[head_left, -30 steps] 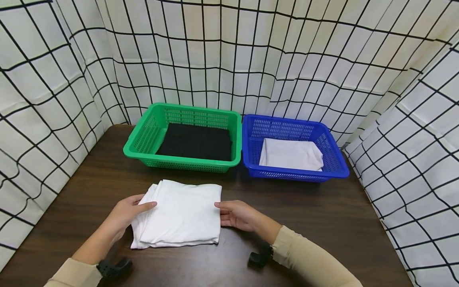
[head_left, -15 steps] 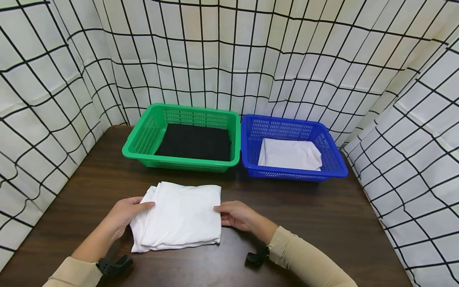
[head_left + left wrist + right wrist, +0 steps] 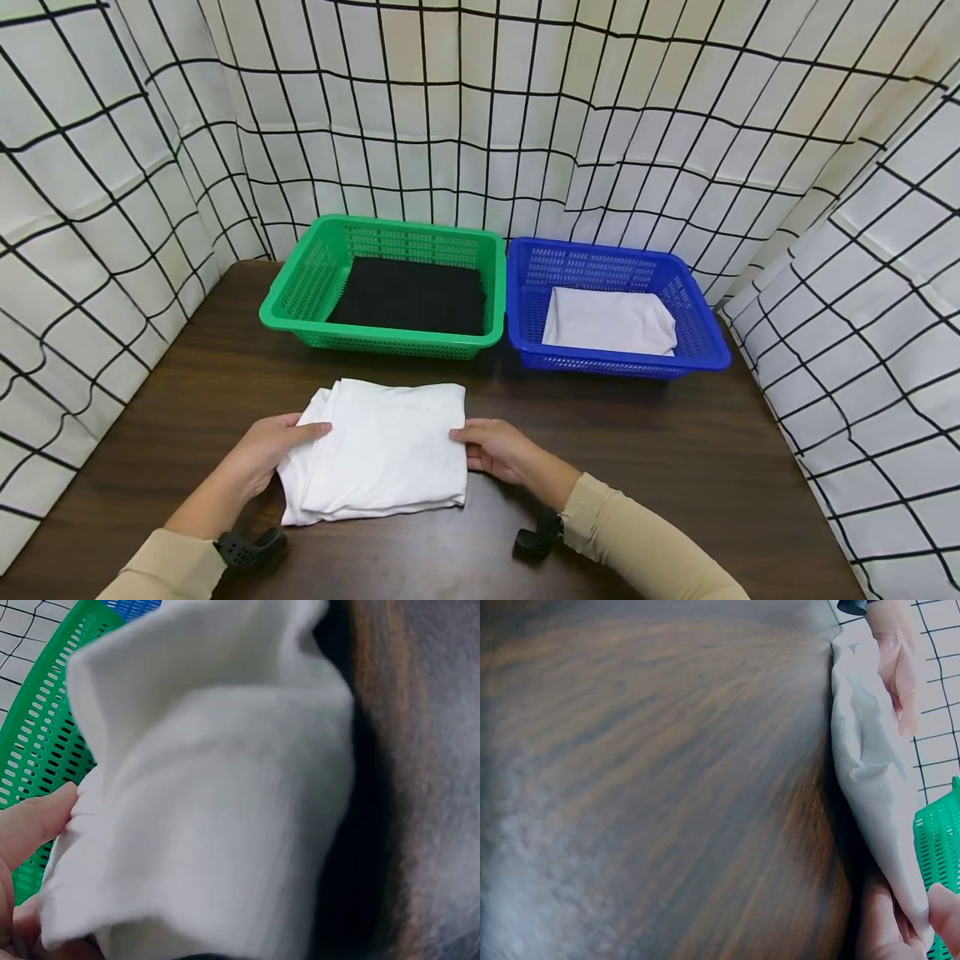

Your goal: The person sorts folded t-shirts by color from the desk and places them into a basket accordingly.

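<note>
A white cloth (image 3: 390,450), folded in layers, is held between both hands in front of the baskets. On its left edge my left hand (image 3: 264,450) pinches the layers, thumb on top and fingers underneath. My right hand (image 3: 498,450) pinches the opposite edge the same way, as the right wrist view shows with the thumb and fingers on either side of the cloth (image 3: 877,787). Loose folds of the cloth (image 3: 210,810) fill much of the left wrist view. Its underside is hidden in the head view.
Behind the cloth stands a green basket (image 3: 390,340) with a folded black cloth (image 3: 411,296) inside. Beside it on the right is a blue basket (image 3: 622,364) holding a folded white cloth (image 3: 609,322). Grid-patterned curtains (image 3: 465,108) surround the dark wooden table (image 3: 660,450).
Both hands keep their grip on the white cloth. The cloth and the left hand have shifted very slightly; the baskets stay where they were.
</note>
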`<state>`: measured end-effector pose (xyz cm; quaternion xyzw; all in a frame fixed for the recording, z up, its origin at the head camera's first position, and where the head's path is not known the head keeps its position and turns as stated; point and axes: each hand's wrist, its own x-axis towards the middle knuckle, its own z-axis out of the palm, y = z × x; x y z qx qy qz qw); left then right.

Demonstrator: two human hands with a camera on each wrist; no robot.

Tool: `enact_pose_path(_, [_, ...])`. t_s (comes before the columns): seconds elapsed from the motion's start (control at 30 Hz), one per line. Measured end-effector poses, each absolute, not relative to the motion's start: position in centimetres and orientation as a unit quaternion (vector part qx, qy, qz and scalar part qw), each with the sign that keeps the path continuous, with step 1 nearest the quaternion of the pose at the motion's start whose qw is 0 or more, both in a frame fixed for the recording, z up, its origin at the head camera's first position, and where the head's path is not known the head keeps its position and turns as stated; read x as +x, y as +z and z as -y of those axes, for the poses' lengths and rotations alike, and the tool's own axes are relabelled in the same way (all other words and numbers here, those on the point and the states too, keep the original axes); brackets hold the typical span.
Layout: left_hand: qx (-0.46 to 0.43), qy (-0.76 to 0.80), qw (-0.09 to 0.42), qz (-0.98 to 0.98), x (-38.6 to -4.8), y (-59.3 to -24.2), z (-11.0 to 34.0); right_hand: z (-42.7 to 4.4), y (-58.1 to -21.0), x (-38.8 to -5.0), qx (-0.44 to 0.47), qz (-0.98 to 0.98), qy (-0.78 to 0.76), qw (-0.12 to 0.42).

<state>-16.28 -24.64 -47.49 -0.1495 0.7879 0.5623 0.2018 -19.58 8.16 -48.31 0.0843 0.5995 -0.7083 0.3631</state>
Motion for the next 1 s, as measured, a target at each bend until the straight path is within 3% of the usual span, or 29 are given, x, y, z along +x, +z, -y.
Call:
enact_pose_path(0.53, [-0.143,0.547,0.192,-0.802,-16.4,-47.5,24.4,-8.1,-48.1,-19.6,0.092,-0.622,-0.702,0.336])
enact_pose_path(1.0, [-0.15,0.55,0.176,-0.802,-16.5,-43.8,22.0,-10.3,-45.6,-19.7,0.079,-0.629,-0.706,0.315])
